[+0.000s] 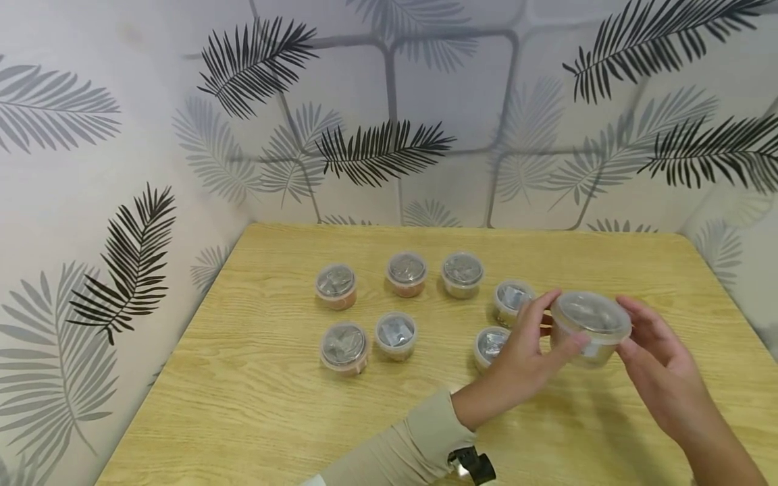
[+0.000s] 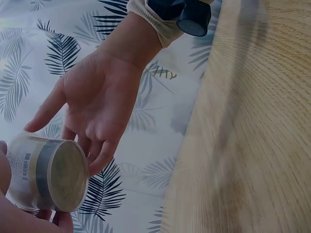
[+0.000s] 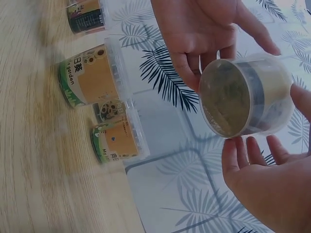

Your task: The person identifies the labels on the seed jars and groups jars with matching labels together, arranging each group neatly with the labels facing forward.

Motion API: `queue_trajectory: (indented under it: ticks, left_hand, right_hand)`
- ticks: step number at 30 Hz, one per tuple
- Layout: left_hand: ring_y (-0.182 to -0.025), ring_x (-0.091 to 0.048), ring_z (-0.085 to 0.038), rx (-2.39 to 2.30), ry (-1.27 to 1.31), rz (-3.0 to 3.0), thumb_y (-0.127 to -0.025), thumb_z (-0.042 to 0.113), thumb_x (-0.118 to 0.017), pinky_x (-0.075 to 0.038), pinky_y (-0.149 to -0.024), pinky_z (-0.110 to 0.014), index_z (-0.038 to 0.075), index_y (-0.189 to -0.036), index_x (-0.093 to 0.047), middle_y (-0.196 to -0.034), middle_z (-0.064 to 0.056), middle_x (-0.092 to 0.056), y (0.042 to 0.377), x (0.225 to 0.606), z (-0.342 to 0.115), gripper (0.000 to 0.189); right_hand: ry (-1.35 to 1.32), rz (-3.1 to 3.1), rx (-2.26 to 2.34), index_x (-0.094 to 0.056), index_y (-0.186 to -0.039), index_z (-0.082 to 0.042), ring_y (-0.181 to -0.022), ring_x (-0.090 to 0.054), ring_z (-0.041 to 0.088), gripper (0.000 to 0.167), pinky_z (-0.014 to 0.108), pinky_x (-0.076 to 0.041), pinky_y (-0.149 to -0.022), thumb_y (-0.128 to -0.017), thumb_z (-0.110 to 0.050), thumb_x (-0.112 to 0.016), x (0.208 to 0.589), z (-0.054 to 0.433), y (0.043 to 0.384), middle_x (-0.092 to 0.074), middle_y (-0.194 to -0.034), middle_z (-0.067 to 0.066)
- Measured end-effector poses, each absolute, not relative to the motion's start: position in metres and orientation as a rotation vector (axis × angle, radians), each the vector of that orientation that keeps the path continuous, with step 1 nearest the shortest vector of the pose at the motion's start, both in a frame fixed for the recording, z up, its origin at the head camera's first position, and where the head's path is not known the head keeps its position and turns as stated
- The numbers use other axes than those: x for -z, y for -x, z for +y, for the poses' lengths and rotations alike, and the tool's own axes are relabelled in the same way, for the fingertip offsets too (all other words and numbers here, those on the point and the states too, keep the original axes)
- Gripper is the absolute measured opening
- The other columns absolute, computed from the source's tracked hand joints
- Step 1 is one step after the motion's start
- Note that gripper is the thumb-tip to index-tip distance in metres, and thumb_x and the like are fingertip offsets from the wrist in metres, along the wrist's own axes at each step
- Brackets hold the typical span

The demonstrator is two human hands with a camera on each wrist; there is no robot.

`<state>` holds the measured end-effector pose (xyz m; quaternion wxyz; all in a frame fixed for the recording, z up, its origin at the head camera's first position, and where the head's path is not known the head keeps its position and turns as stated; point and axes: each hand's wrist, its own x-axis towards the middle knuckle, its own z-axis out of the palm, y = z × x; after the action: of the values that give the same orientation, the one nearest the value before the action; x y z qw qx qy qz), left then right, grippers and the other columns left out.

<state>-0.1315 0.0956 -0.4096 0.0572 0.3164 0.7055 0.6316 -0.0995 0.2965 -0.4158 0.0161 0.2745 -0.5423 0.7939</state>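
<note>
Both hands hold a clear lidded plastic cup above the right part of the table, lid facing up. My left hand grips its left side, thumb across the front. On the opposite side, my right hand holds it between thumb and curled fingers. In the left wrist view the cup shows its round bottom and a printed label on its wall. Brownish content is visible through the bottom of the cup in the right wrist view, with fingertips of both hands at its wall.
Several similar lidded cups stand on the wooden table. One cup is partly hidden behind my left forearm, and another cup stands just behind that hand. Further left are a cup and a cup. A leaf-patterned wall borders the table.
</note>
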Motion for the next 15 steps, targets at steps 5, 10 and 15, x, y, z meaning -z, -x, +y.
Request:
queue_trajectory:
  ticks: [5,10,15]
  left_hand:
    - [-0.114,-0.037,-0.001,-1.905,-0.919,2.108,-0.091,0.027,-0.061,-0.037,-0.092,-0.019,0.021,-0.146,-0.017,-0.133,0.008,-0.029,0.1303,0.4092,0.0987,0.071]
    - [-0.114,-0.038,-0.001,-1.89,-0.918,2.153,-0.091,0.03,-0.061,-0.037,-0.093,-0.019,0.02,-0.146,-0.017,-0.133,0.007,-0.031,0.1305,0.4084,0.0995,0.071]
    - [-0.113,-0.038,-0.002,-1.868,-0.918,2.203,-0.093,0.032,-0.057,-0.038,-0.093,-0.018,0.018,-0.147,-0.016,-0.134,0.005,-0.031,0.1316,0.408,0.0997,0.069]
  right_hand:
    - [-0.81,-1.942,-2.418,-0.008,-0.148,0.0,-0.13,-0.032,0.011,0.054,0.019,-0.031,-0.102,-0.097,0.007,-0.024,0.4116,0.2934,0.0963,-0.03,-0.144,0.008]
    - [-0.814,-1.909,-2.429,-0.008,-0.147,0.001,-0.13,-0.032,0.01,0.053,0.018,-0.031,-0.101,-0.097,0.007,-0.022,0.4112,0.2913,0.0968,-0.03,-0.145,0.007]
    - [-0.986,-1.528,-2.562,-0.006,-0.143,0.013,-0.131,-0.032,0.018,0.048,0.023,-0.032,-0.103,-0.096,0.013,-0.015,0.4153,0.2937,0.1028,-0.027,-0.145,0.017]
